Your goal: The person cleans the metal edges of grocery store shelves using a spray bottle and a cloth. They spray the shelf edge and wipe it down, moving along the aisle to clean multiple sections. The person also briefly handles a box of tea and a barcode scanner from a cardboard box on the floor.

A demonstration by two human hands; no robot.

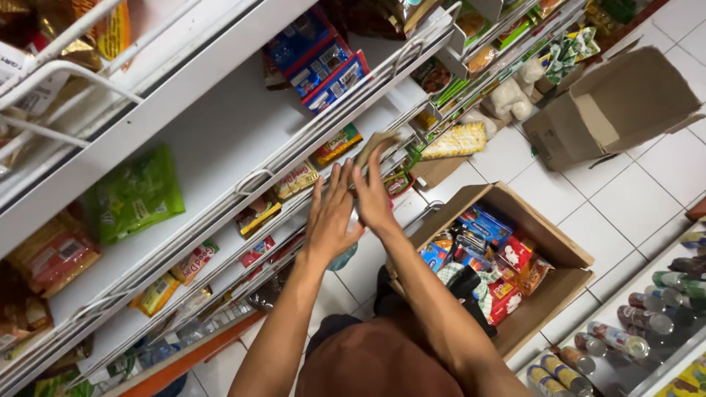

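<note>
While both arms stretch up toward the white metal shelf rack (pixel 220 140), the left hand (pixel 331 213) and right hand (pixel 373 195) press flat-fingered together around a small tan packet (pixel 376 141), mostly hidden, at the rack's wire rail. Below the rack, on the white tiled floor, stands an open brown cardboard box (pixel 544 242) filled with coloured snack packs. Beyond it lies an empty cardboard carton (pixel 618 110).

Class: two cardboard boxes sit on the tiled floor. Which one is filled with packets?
The nearer cardboard box, right of the right hand, holds colourful packets. The farther box lies tipped on its side, flaps open, nothing visible inside.
</note>
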